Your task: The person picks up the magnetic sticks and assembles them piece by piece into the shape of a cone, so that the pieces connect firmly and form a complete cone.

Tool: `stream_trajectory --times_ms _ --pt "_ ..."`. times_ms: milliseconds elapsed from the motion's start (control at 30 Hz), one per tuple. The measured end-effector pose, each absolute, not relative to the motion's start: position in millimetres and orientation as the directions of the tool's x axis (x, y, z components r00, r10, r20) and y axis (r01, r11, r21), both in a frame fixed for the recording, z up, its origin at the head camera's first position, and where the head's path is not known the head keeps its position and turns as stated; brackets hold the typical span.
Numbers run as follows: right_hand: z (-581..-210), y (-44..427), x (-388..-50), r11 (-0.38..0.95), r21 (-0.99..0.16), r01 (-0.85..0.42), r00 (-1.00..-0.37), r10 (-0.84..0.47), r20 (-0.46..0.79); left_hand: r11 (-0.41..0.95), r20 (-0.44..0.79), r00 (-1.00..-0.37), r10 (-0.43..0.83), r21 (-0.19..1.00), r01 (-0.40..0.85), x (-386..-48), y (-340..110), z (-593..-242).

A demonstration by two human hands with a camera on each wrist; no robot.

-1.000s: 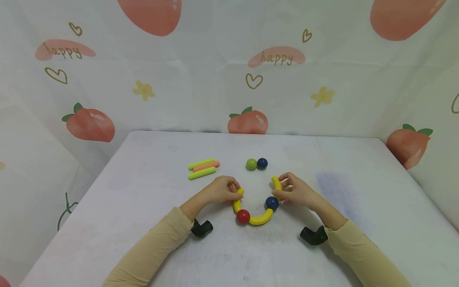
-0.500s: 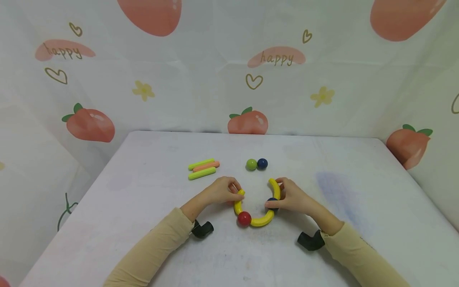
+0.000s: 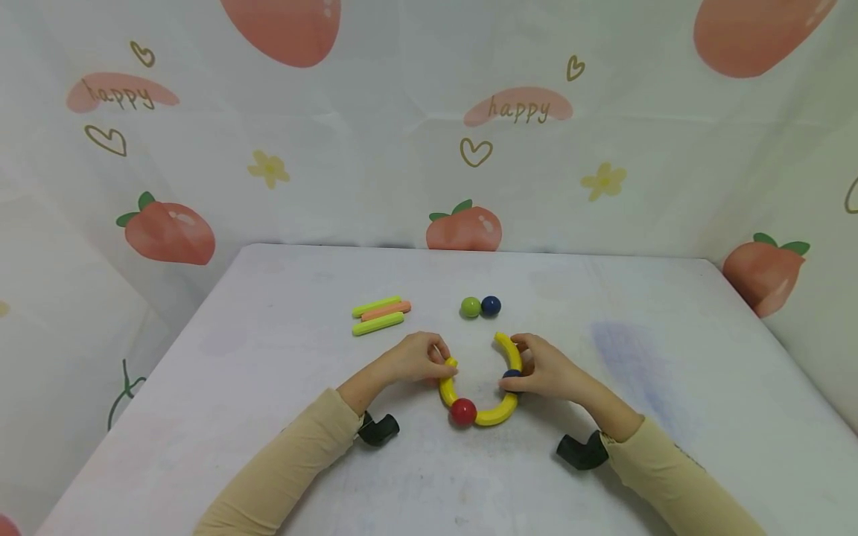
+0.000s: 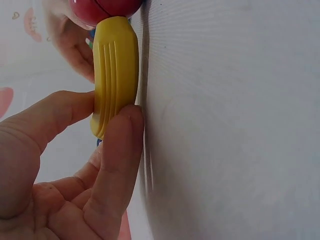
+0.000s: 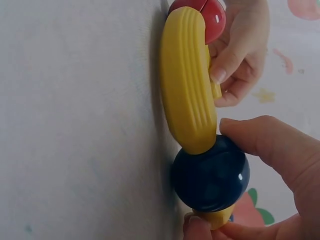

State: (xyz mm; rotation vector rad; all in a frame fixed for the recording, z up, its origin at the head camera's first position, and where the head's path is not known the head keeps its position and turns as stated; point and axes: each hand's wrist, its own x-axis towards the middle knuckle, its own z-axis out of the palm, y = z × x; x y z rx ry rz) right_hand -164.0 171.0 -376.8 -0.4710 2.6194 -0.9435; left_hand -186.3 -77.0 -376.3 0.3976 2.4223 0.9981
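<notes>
A U-shaped chain lies on the table, made of curved yellow sticks joined by a red ball and a dark blue ball. My left hand pinches the left yellow stick near its free end, between thumb and finger. On the other side, my right hand holds the blue ball, its thumb on the ball and fingertips by the right yellow stick. Between the two balls runs the bottom yellow stick. In the head view the right thumb covers part of the blue ball.
Behind the chain, a green ball touches another dark blue ball. Two lime sticks and an orange stick lie together at the back left. Black wrist-worn pieces hang under both sleeves. A printed cloth stands behind the table.
My right hand has shifted from the right yellow stick onto the blue ball. That stick's free end has swung left, and the red ball and bottom stick have slid slightly right and nearer.
</notes>
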Motion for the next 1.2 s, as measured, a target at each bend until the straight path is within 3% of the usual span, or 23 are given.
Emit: stream_trajectory --times_ms 467,767,1200 --pt "-374 175 -166 0.718 -0.672 -0.183 -0.887 -0.415 -0.202 0.696 -0.334 -0.811 0.480 0.708 0.120 -184 -77 -376" --pt "-368 181 -167 0.695 -0.672 -0.254 -0.848 -0.494 -0.191 0.673 -0.335 -0.795 0.505 0.730 0.121 -183 -77 -378" --pt "-367 186 -171 0.686 -0.701 -0.195 -0.814 -0.512 -0.275 0.689 -0.351 -0.788 0.505 0.714 0.124 -183 -75 -378"
